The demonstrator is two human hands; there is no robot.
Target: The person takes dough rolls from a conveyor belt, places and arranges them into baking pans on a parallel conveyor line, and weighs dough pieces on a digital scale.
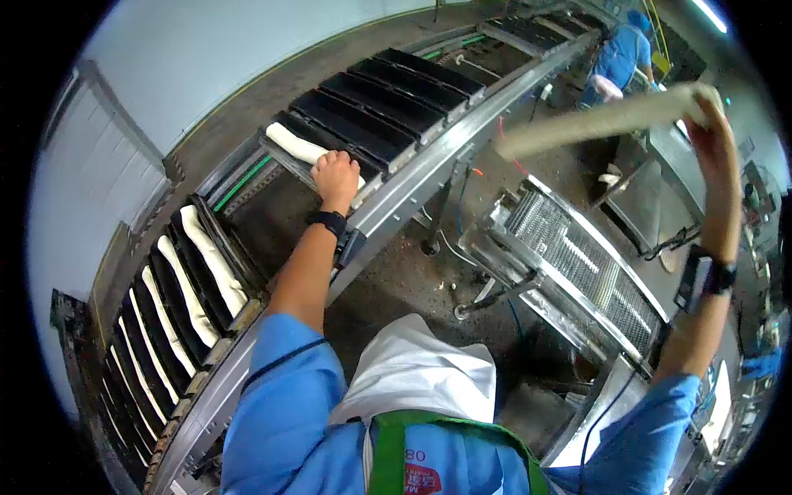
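My left hand [337,177] rests on the right end of a white dough strip [290,143], its fingers bent over the dough. The strip lies in the nearest slot of a black tray set [363,113] on the conveyor; the other slots of that set look dark, without dough. Raised at the upper right, my right hand [709,115] grips one end of a long dough strip [606,125], which stretches out to the left in the air, blurred by motion.
More black trays [169,268] with several dough strips are at the lower left. A metal rail [421,177] edges the conveyor. A metal mesh conveyor [577,256] stands at the right. A person in blue [619,58] is at the far upper right.
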